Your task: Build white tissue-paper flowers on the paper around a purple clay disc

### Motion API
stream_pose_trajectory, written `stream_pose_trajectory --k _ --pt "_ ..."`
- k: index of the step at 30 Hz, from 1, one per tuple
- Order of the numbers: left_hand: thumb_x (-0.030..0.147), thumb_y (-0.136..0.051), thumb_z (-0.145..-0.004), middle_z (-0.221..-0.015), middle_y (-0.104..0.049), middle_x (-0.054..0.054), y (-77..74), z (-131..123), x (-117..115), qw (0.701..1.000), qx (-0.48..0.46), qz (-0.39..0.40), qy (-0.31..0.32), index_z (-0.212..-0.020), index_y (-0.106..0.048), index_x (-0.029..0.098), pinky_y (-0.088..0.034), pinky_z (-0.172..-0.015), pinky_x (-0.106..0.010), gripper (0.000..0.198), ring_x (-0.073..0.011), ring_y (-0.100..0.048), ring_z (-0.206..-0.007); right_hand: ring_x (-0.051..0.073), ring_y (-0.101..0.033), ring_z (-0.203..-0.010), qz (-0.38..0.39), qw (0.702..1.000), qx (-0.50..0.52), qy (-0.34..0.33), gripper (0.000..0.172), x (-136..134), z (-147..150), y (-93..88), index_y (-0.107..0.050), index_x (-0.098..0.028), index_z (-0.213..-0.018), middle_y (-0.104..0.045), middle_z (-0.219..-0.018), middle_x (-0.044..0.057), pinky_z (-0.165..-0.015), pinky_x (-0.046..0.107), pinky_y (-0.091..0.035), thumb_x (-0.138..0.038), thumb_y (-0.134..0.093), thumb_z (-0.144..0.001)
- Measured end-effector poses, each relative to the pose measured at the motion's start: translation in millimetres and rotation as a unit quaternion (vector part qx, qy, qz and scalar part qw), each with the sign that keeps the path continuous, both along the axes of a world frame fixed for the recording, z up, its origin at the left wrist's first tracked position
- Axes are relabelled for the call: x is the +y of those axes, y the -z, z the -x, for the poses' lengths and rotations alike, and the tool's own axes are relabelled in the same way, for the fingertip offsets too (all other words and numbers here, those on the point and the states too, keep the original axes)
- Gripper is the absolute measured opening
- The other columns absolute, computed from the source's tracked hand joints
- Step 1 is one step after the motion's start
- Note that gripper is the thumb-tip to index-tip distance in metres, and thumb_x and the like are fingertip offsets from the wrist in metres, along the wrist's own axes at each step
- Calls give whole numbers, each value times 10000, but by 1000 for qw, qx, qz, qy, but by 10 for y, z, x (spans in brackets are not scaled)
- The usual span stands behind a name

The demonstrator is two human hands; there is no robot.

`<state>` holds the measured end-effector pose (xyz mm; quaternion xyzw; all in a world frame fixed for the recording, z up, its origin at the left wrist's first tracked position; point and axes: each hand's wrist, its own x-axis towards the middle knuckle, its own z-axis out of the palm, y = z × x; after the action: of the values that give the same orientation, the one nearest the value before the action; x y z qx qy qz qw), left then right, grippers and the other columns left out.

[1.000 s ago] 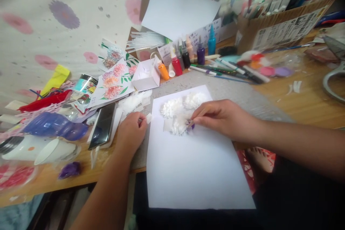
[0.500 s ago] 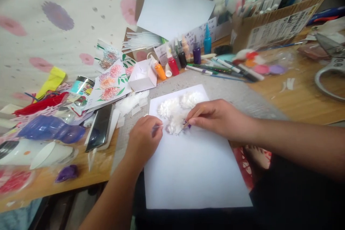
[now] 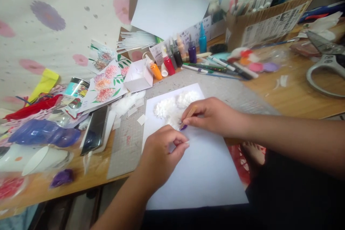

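Observation:
A white sheet of paper (image 3: 199,176) lies partly on a grey mat (image 3: 121,158), with white fluffy clusters of small pieces (image 3: 164,107) on its upper part. Over the lower cluster, my right hand (image 3: 215,116) is closed around a thin, light-brown stick-like tool (image 3: 192,110). A purple patch (image 3: 183,127) shows below its tip. My left hand (image 3: 164,154) hovers over the sheet just below, thumb and forefinger pinched on a small white piece (image 3: 188,143). My left hand and the right hand's fingers hide part of the lower cluster.
Paint bottles (image 3: 168,63) line the back beside a small white box (image 3: 138,75). Pens (image 3: 210,68) lie on the mat's far edge. A phone (image 3: 94,133), paper scraps (image 3: 132,111) and a purple lump (image 3: 61,178) are left; scissors (image 3: 326,64) and a cardboard box (image 3: 272,25) are right.
My left hand has moved right and toward me, from the sheet's left edge to below the lower cluster. My right hand stays at the cluster with its tool. The view has shifted slightly.

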<state>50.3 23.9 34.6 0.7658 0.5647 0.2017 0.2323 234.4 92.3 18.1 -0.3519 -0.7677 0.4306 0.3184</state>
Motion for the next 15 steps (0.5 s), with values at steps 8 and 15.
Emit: stream_pose_trajectory --k 8,15 --pt "137 -621 -783 -574 -450 50 284 -68 114 989 38 -128 -59 -702 -662 177 -345 -519 -210 99 -74 -420 -513 131 -672 -736 21 997 76 29 120 6 -55 -27 -670 -178 -684 -726 -774 1 -688 237 -506 -146 -621 -788" --pt "105 -625 -763 -545 -446 58 279 -32 113 985 48 -155 -56 -711 -671 183 -337 -513 -207 105 -72 -421 -505 125 -676 -738 -4 998 50 -33 116 -24 -190 -19 -675 -176 -708 -731 -798 3 -680 229 -510 -171 -607 -802"
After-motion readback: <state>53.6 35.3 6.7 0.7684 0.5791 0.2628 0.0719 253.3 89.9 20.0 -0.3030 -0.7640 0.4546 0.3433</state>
